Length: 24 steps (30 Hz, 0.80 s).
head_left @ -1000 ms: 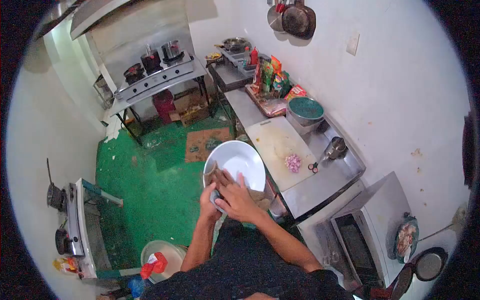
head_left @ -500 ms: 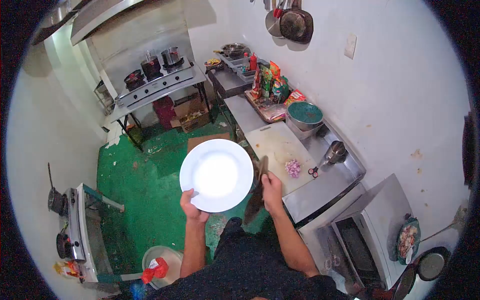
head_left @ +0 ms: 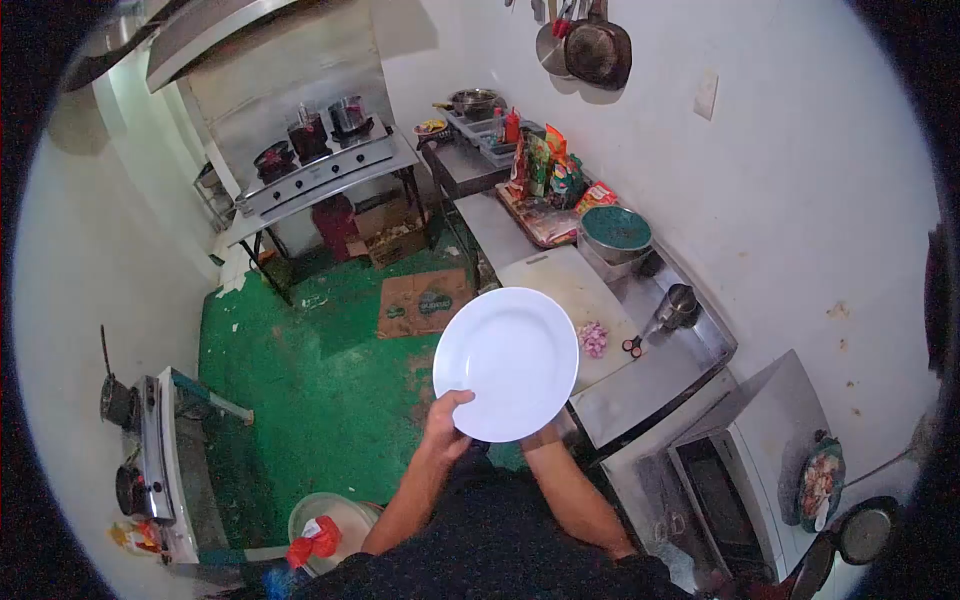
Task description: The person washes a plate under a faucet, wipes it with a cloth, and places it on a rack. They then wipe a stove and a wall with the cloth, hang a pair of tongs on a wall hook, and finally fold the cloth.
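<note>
My left hand [head_left: 446,428] is closed on a white plate [head_left: 506,362], thumb over the near-left rim. The plate is held up in front of my body, its hollow side facing me. Of my right hand [head_left: 541,438], only the part by the wrist shows below the plate's rim; the fingers are hidden behind it. Beyond the plate lies a pale cutting board [head_left: 556,277] on the steel counter. On the board sits a heap of chopped purple onion [head_left: 593,340], with scissors [head_left: 632,346] beside it.
Along the wall side stand a green-topped bowl [head_left: 615,229], a metal cup [head_left: 678,303] and a tray of food packets [head_left: 540,215]. Pots stand on the far stove [head_left: 325,180]. A microwave [head_left: 720,500] is at lower right, and flattened cardboard [head_left: 425,302] lies on the floor.
The plate and my left hand have moved right, partly covering the board. My right hand, which held a dark, flat, long thing, has gone behind the plate, and that thing is out of sight.
</note>
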Tool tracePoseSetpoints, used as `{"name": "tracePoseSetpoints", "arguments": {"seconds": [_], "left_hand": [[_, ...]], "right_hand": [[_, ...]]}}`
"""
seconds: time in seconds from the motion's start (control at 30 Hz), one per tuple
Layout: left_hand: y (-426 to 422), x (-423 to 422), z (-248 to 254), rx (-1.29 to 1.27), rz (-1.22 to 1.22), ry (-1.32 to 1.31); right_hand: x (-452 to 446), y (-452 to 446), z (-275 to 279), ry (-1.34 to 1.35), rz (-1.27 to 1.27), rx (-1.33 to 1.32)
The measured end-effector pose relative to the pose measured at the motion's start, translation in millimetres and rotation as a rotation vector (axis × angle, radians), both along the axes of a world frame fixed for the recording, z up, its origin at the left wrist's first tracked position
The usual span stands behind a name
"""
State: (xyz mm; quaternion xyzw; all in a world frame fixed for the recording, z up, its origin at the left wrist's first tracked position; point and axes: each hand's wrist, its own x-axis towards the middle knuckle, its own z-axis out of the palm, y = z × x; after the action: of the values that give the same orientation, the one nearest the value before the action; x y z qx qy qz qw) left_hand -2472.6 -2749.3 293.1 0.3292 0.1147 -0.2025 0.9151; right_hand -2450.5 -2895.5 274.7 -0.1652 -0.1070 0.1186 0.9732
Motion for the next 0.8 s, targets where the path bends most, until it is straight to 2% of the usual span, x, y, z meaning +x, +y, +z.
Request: {"name": "tracePoseSetpoints", "arguments": {"seconds": [0.17,0.27,0.33,0.4,0.47,0.53,0.6,0.67,0.73,0.77,0.8], "left_hand": [[2,-2,-8,0.019,0.064,-0.042],[4,0,-9,0.016,0.143,-0.038],[6,2,-7,0.049,0.176,-0.078],[7,1,-5,0.074,0.198,-0.092],[4,1,-1,0.088,0.201,-0.092],[-1,2,-6,0.096,0.172,-0.085],[-1,1,-5,0.143,0.154,-0.097],[-1,1,3,0.229,0.144,-0.130],[2,7,-7,0.332,0.128,-0.173],[3,9,-11,0.382,0.123,-0.196],[4,10,-9,0.408,0.122,-0.201]], "right_hand": [[-11,14,-27,0.101,-0.039,-0.016],[-9,18,-39,0.214,-0.238,-0.324],[-1,-1,-50,-0.102,-0.524,-1.088],[-5,-5,-51,-0.271,-0.685,-1.406],[-11,3,-42,-0.262,-0.749,-1.285],[1,13,-110,-0.143,-0.573,-1.059],[3,16,-129,-0.026,-0.435,-0.896],[-7,15,-97,0.121,-0.334,-0.728],[-15,14,-61,0.333,-0.250,-0.414],[-17,14,-52,0.447,-0.205,-0.223],[-15,13,-54,0.447,-0.190,-0.180]]}}
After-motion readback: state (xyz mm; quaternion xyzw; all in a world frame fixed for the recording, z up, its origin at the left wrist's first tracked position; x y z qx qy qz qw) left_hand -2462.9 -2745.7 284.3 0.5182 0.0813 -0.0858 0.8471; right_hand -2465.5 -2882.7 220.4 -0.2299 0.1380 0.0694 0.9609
